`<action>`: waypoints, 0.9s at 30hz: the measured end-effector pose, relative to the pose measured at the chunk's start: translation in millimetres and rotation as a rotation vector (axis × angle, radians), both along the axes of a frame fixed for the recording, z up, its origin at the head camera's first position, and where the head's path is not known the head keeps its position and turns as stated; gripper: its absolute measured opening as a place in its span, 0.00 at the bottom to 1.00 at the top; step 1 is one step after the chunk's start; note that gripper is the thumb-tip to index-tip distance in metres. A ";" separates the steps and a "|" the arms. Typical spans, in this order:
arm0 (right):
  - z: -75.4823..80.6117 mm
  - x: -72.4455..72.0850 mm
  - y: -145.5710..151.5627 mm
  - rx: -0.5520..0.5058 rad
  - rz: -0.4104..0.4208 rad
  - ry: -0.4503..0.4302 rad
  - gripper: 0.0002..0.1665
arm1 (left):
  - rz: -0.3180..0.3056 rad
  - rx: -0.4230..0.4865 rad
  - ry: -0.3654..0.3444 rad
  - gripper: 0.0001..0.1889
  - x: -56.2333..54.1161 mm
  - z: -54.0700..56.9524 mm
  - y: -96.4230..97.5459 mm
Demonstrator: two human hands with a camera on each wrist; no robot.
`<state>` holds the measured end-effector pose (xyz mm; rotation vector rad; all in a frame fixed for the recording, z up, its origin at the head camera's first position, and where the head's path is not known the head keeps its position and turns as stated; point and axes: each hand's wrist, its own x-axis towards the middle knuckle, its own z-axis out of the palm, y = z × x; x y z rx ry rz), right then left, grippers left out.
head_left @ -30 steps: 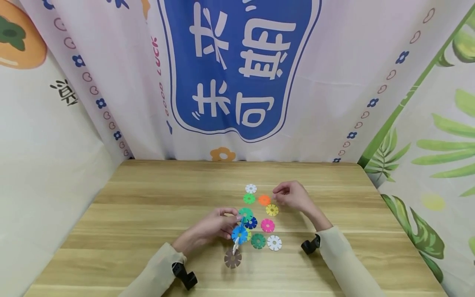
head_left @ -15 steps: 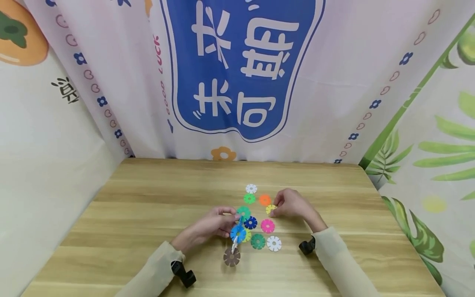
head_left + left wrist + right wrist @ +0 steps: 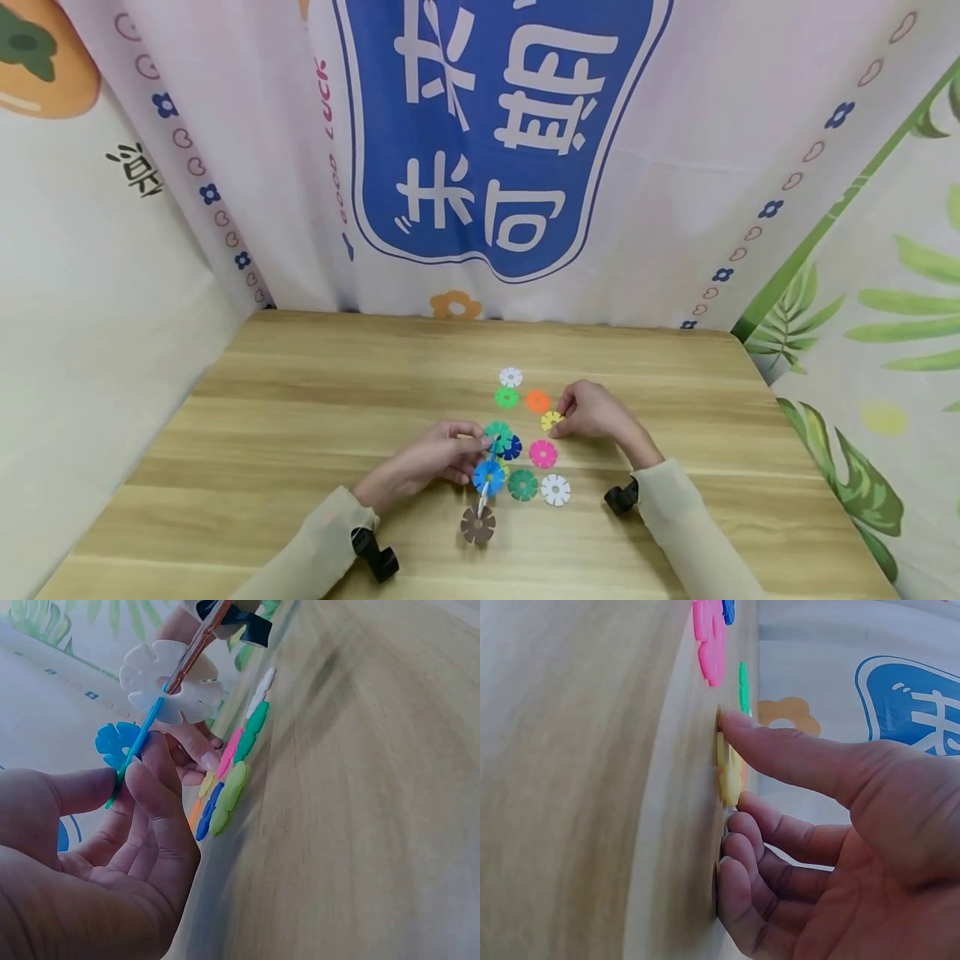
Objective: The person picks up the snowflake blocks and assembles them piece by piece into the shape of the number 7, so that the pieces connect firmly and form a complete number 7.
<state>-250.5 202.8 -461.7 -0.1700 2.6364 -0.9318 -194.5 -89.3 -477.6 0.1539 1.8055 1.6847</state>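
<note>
My left hand (image 3: pixel 431 460) pinches the green end of a chain of notched flower-shaped plastic discs, held above the table. A green disc (image 3: pixel 498 435), blue disc (image 3: pixel 489 477), white disc (image 3: pixel 176 684) and brown disc (image 3: pixel 477 526) show in that chain. In the left wrist view the thumb and fingers meet at its green and blue pieces. On the table, my right hand (image 3: pixel 596 415) has thumb and index finger at opposite edges of a yellow disc (image 3: pixel 728 776), which lies flat. The other right fingers curl beside it, their tips near the wood.
Loose discs lie around: orange (image 3: pixel 537 401), bright green (image 3: pixel 507 397), white (image 3: pixel 511 377), pink (image 3: pixel 543 454), dark green (image 3: pixel 522 485), another white one (image 3: pixel 556 490) and dark blue (image 3: pixel 513 448). A yellow-green disc (image 3: pixel 229 799) is partly behind the chain. A printed curtain (image 3: pixel 660 200) hangs behind the table (image 3: pixel 337 367).
My right hand has come down from beside the orange disc to the yellow disc and taken its edges. My left hand keeps hold of the chain, nearly still. The head view has shifted slightly.
</note>
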 end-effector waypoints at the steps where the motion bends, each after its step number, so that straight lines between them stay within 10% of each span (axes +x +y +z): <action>1: 0.1 -0.2 0.3 -0.004 0.006 -0.002 0.20 | 0.002 -0.002 -0.002 0.06 0.5 0.1 -0.1; 14: 7.6 1.5 -2.7 -0.070 0.069 0.103 0.10 | 0.035 0.012 -0.014 0.08 -0.7 2.7 -4.0; 22: 26.8 16.3 -18.5 -0.519 0.161 0.034 0.12 | 0.065 0.004 0.000 0.09 -1.3 9.4 -16.3; 27: 29.0 35.9 -17.6 -0.594 0.104 0.050 0.12 | 0.023 0.030 0.017 0.09 0.1 9.0 -7.0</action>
